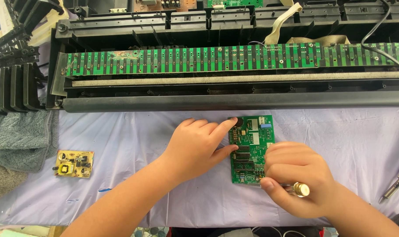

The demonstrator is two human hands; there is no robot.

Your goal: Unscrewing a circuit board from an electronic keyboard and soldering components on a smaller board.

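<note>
- On the desk (129, 131), green circuit board (251, 149) lies flat, below the opened keyboard chassis (234, 101).
- Left hand (195, 147) released, fingertips pinning the board's left edge.
- Right hand (296, 175) clenched on a brass-ended tool (301, 189), likely working the lower edge; steady pressure needed.

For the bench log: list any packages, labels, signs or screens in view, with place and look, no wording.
No packages, signs or screens in view.
White label patches: small white rectangles on the green circuit board, which lies on the lilac cloth under the left hand and right hand.
</note>
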